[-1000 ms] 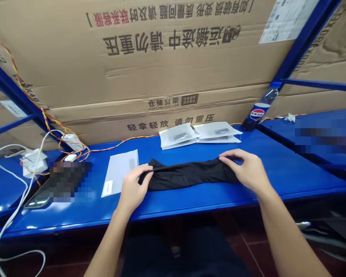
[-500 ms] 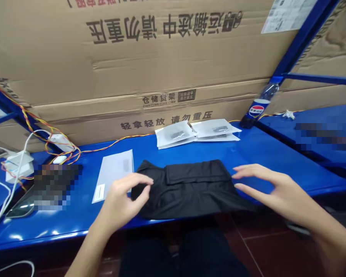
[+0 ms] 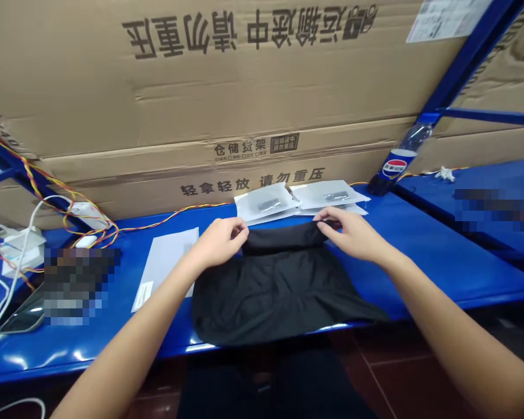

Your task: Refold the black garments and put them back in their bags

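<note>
A black cloth garment [image 3: 275,291] lies spread on the blue shelf bench [image 3: 445,265], its far edge folded over into a band. My left hand [image 3: 220,241] pinches the left end of that band between fingers and thumb. My right hand [image 3: 347,233] grips the band's right end the same way. Both hands sit at the garment's far side, close to several white packets [image 3: 297,201] holding small dark items. The garment's near part hangs close to the bench's front edge.
A white paper sheet [image 3: 161,265] lies left of the garment. Further left are a pixelated object [image 3: 76,285], a white charger [image 3: 20,253], and coloured cables [image 3: 87,227]. A Pepsi bottle [image 3: 395,166] stands at the back right, before large cardboard boxes [image 3: 201,110].
The garment has gone from a narrow folded strip to a wider spread shape. My hands, apart from it half a second ago, now pinch its far folded edge.
</note>
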Motion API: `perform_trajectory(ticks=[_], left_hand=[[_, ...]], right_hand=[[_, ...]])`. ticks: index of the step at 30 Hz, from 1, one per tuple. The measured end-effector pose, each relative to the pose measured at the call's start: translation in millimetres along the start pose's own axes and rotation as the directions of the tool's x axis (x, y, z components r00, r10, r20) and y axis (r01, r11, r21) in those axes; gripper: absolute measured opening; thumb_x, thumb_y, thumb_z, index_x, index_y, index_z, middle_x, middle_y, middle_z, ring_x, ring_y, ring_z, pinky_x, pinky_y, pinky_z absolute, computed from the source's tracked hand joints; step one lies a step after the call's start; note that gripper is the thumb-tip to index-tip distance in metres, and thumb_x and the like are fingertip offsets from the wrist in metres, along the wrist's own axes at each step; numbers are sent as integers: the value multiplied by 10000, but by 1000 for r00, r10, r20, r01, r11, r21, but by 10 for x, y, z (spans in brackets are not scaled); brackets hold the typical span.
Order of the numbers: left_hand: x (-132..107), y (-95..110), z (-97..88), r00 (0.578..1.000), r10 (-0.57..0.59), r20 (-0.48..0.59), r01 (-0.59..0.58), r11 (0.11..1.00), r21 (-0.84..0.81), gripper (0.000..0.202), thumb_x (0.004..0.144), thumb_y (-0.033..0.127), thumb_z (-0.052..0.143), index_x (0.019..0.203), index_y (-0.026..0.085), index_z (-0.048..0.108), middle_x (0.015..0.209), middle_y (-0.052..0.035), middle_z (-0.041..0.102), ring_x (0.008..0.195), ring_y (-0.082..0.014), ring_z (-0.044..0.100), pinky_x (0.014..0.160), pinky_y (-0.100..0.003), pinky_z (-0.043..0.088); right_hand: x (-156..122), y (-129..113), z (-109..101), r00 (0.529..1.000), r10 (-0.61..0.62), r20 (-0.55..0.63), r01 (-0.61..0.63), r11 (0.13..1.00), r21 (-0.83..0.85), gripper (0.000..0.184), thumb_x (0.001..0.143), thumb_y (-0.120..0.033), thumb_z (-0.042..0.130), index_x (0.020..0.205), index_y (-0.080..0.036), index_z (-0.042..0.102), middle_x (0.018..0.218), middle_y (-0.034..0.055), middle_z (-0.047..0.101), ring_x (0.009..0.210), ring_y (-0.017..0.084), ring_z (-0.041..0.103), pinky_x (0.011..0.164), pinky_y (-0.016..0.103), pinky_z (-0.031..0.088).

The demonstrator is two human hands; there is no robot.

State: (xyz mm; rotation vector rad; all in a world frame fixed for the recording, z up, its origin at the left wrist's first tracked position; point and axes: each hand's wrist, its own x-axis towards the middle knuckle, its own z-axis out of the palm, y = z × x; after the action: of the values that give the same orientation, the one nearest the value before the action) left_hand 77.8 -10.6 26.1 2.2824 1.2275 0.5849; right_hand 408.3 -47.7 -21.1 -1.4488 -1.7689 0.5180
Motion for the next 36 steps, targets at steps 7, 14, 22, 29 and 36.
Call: perform_trajectory(ticks=[7,14,22,29,36], left_hand=[[331,-532,189,996,-92,-6,90,986,-137,377,859,533,643,783,176,738,703,-38,718,632,-188,627,602,-283,454],[346,-657,254,995,-101,-7,95,959,-267,542,788,671,738,910,150,818,709,-49,736,589,-166,604,557,-274,454],[159,-303,-67,990,-44,-137,8,966,-257,405,782,532,825,944,161,832,865,-78,806,793,-227,729,750,-334,586],[-640,90,-37,963,262,69,-269,955,123,138,983,335,707,988,250,815,1013,-30,832,937,-231,782,881,-354,627],[-1465,78,324,866,487,-113,-394,804,445,332,1034,453,657,1197,178,746,1243,-134,791,1179,-314,742,979,-466,652]], right_hand=[[421,322,260,992,91,88,-97,993,64,470,808,-635,673,949,-187,707,669,2,603,616,192,548,620,341,449],[369,374,231,985,152,86,-163,975,149,550,722,-705,785,907,-192,711,659,-14,593,640,185,548,644,337,465],[175,112,6,991,132,-32,-117,951,285,496,744,-678,802,941,-227,742,961,91,781,899,287,729,869,453,607],[-664,-10,-243,982,-120,147,128,991,-47,274,973,-464,647,1108,-297,816,1248,66,799,1344,347,660,1143,540,541],[-1386,-1,-207,950,-220,222,269,936,-225,585,951,-464,761,1511,-368,621,1557,49,623,1518,356,495,1164,558,541]])
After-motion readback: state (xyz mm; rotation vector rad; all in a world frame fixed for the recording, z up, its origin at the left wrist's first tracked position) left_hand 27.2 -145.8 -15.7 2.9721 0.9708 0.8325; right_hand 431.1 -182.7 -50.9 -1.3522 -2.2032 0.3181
